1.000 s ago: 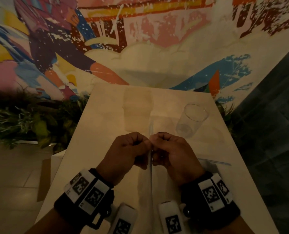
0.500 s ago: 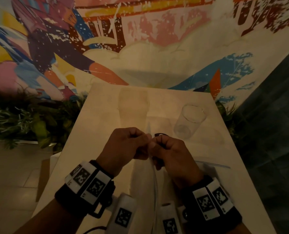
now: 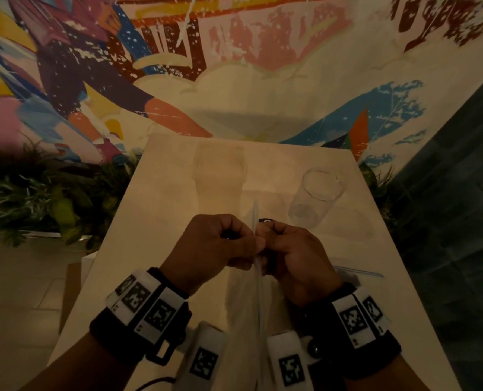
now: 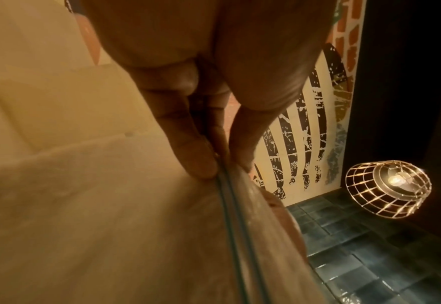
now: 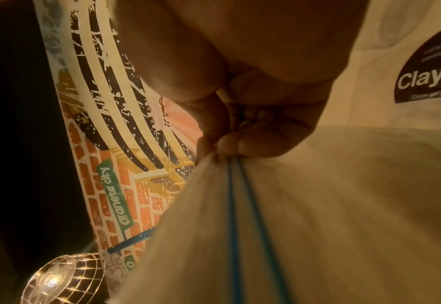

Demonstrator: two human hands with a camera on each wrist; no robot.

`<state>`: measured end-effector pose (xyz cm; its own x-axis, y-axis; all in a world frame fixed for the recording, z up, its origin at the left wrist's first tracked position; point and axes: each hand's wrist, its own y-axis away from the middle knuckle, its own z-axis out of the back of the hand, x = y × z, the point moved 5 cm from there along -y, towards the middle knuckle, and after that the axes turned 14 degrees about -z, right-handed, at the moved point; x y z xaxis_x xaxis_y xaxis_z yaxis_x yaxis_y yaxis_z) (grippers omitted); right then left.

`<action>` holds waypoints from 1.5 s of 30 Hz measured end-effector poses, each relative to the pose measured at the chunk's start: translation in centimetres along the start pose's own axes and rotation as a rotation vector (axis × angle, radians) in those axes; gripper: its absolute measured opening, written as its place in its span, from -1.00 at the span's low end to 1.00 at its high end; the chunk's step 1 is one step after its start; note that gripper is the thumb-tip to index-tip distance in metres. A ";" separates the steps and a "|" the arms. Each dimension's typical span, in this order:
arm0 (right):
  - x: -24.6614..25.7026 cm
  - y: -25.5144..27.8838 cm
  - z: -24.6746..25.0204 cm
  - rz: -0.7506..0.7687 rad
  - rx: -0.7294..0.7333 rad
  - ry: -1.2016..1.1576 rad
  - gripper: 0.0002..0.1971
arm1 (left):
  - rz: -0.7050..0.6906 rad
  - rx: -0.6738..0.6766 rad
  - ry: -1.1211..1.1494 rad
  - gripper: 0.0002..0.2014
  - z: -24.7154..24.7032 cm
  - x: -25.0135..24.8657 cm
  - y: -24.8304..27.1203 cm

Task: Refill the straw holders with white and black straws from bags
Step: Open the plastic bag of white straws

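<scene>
Both hands hold a translucent zip bag (image 3: pixel 248 306) upright over the table, edge-on to the head camera. My left hand (image 3: pixel 246 242) pinches one side of its mouth and my right hand (image 3: pixel 271 241) pinches the other, knuckles almost touching. The sealed strip (image 3: pixel 255 213) sticks up between them. In the left wrist view my fingers (image 4: pixel 196 156) pinch the bag (image 4: pixel 110 226) beside the zip strip (image 4: pixel 230 205). In the right wrist view my fingers (image 5: pixel 253 142) pinch the bag (image 5: pixel 344 205) by its blue zip lines (image 5: pixel 233 205). What the bag holds does not show. A clear empty glass (image 3: pixel 316 196) stands to the right beyond my hands.
The pale table (image 3: pixel 164 193) runs up to a painted mural wall. A second bag with a blue zip edge (image 3: pixel 358 273) lies flat beside my right wrist. Plants line the table's left side. A wire-cage lamp (image 4: pixel 388 189) glows near the dark tiled wall.
Both hands have shifted slightly farther from me with the bag's mouth. Each keeps its pinch. The glass has not moved.
</scene>
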<state>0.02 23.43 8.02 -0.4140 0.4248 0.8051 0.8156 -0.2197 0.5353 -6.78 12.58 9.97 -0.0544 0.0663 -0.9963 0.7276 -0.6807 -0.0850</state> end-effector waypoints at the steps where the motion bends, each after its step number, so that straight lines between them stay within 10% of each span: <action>1: -0.1 -0.1 0.0 -0.001 -0.013 -0.004 -0.73 | 0.015 0.000 0.019 -0.78 0.0 0.0 0.0; 9: -0.8 -0.2 -0.5 -0.050 -0.037 -0.078 -0.55 | 0.110 0.013 0.147 -0.86 0.1 0.3 0.5; 35: 1.7 1.4 -0.2 0.131 -0.233 0.216 -0.82 | 0.085 -0.073 0.069 -0.81 0.0 0.3 0.2; 45: 2.2 3.8 -0.5 0.276 -0.412 0.808 -0.93 | 0.132 -0.180 0.136 -0.86 0.1 0.6 0.2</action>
<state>2.02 23.12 11.97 -0.5085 -0.3914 0.7670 0.7834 -0.5800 0.2234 -6.79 12.39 9.35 0.1327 0.0907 -0.9870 0.8332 -0.5496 0.0615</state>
